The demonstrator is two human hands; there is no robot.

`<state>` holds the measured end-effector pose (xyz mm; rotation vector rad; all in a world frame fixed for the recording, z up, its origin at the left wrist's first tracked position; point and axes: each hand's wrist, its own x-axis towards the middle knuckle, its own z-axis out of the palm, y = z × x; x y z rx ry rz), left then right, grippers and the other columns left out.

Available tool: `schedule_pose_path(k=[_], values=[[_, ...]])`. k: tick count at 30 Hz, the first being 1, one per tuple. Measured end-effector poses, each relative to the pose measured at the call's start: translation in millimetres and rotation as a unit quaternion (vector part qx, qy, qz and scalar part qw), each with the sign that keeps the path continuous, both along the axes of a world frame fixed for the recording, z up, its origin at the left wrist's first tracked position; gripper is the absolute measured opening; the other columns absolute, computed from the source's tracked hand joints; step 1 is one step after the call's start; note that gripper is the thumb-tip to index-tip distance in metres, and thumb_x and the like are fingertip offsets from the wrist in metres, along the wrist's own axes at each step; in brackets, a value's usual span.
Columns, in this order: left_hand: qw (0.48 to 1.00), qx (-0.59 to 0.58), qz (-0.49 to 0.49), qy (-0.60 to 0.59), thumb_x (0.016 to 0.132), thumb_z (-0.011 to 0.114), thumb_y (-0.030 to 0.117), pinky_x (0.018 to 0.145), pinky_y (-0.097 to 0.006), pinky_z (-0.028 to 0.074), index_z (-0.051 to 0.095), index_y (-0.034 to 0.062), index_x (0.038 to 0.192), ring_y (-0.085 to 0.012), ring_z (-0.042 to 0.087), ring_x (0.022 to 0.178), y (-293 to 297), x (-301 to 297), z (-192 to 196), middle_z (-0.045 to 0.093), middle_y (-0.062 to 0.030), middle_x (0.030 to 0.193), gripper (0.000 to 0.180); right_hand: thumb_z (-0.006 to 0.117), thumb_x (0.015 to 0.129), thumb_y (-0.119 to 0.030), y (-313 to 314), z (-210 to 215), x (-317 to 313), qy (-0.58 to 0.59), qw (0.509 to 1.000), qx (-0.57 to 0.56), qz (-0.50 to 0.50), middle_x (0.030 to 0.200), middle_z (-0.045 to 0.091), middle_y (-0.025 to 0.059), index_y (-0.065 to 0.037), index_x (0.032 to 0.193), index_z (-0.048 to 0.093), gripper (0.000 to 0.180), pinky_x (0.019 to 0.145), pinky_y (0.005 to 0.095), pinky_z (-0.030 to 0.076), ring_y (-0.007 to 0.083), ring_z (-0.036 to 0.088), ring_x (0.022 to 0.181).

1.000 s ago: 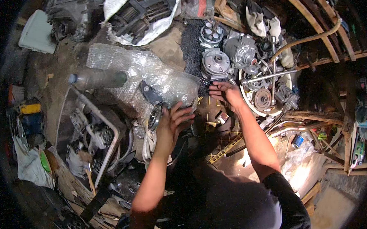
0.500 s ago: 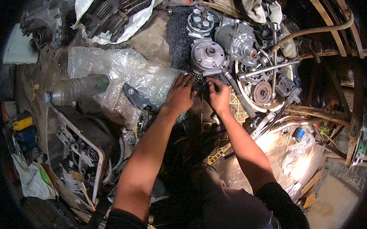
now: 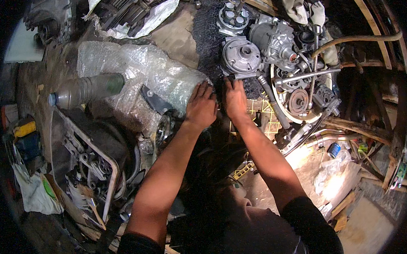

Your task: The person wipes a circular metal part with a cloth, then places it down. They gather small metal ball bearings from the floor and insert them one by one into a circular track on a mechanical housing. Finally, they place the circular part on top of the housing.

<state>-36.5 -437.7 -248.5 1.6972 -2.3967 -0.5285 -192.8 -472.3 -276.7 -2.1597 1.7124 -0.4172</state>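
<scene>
My left hand (image 3: 201,105) rests palm down where the bubble wrap (image 3: 165,76) meets a dark textured mat (image 3: 207,40). Its fingers are stretched forward, slightly apart, with nothing visible in them. Just to its right, my right hand (image 3: 235,99) also lies palm down on the mat, fingers forward and close together. Those fingertips reach the near edge of a round grey metal housing (image 3: 242,56) with a central hub; whether they touch it I cannot tell. The undersides of both hands are hidden.
Beyond the housing stands a metal part with several round pistons (image 3: 233,16). A larger gear casing (image 3: 272,40) and a tray (image 3: 277,106) of metal parts and wrenches sit right. Left are a plastic bottle (image 3: 90,90) and a bin (image 3: 106,166) of parts. A yellow grid (image 3: 267,113) lies nearer.
My right hand has turned from a thumb-and-finger pinch to palm down, moving slightly left toward the housing's near edge. My left hand stays by the wrap. The whole view has shifted slightly.
</scene>
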Motion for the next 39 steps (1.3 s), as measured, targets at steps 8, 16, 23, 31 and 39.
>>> schedule_pose_path(k=[8, 16, 23, 31, 39], values=[[1.000, -0.010, 0.010, 0.004, 0.084, 0.063, 0.026, 0.121, -0.051, 0.022, 0.062, -0.0039, 0.120, -0.0389, 0.034, 0.141, 6.7, -1.6, -5.1, 0.048, -0.0237, 0.140, 0.047, 0.053, 0.092, -0.016, -7.8, -4.0, 20.0, 0.064, 0.995, 0.070, -0.018, 0.131, 0.052, 0.0204, -0.002, 0.133, 0.054, 0.044, 0.100, 0.0466, 0.046, 0.0425, 0.047, 0.121], [1.000, -0.010, 0.003, 0.017, 0.084, 0.064, 0.025, 0.121, -0.051, 0.021, 0.063, -0.0036, 0.118, -0.0384, 0.034, 0.141, 7.3, -0.6, -2.7, 0.048, -0.0232, 0.140, 0.045, 0.053, 0.095, -0.021, -13.9, -45.8, 1.9, 0.094, 0.994, 0.016, 0.056, 0.123, 0.054, 0.0291, -0.006, 0.132, 0.053, 0.041, 0.088, 0.0520, 0.053, 0.0466, 0.061, 0.101], [0.999, -0.008, 0.025, 0.037, 0.084, 0.065, 0.025, 0.120, -0.050, 0.022, 0.063, -0.0038, 0.115, -0.0396, 0.035, 0.140, 8.8, 0.7, -6.7, 0.049, -0.0229, 0.139, 0.042, 0.054, 0.095, -0.025, -22.7, -34.2, 2.6, 0.110, 0.987, 0.096, 0.061, 0.113, 0.059, 0.0300, -0.007, 0.130, 0.051, 0.040, 0.082, 0.0517, 0.056, 0.0470, 0.064, 0.100], [0.992, -0.020, 0.075, 0.096, 0.084, 0.067, 0.025, 0.119, -0.047, 0.023, 0.068, -0.0003, 0.112, -0.0346, 0.040, 0.137, 7.9, -2.2, -5.4, 0.056, -0.0171, 0.131, 0.037, 0.057, 0.089, -0.015, -37.4, -6.9, 13.7, 0.201, 0.963, 0.112, 0.138, 0.111, 0.064, 0.0253, 0.003, 0.114, 0.060, 0.031, 0.082, 0.0471, 0.058, 0.0399, 0.067, 0.099], [0.967, -0.003, 0.150, 0.208, 0.084, 0.070, 0.023, 0.110, -0.045, 0.036, 0.073, 0.0074, 0.103, -0.0354, 0.049, 0.128, -2.4, -7.4, -27.3, 0.064, -0.0135, 0.117, 0.024, 0.065, 0.077, -0.001, -8.1, 9.0, -9.6, -0.042, 0.998, -0.025, 0.033, 0.105, 0.066, 0.0247, 0.003, 0.098, 0.069, 0.021, 0.087, 0.0449, 0.055, 0.0399, 0.067, 0.097]])
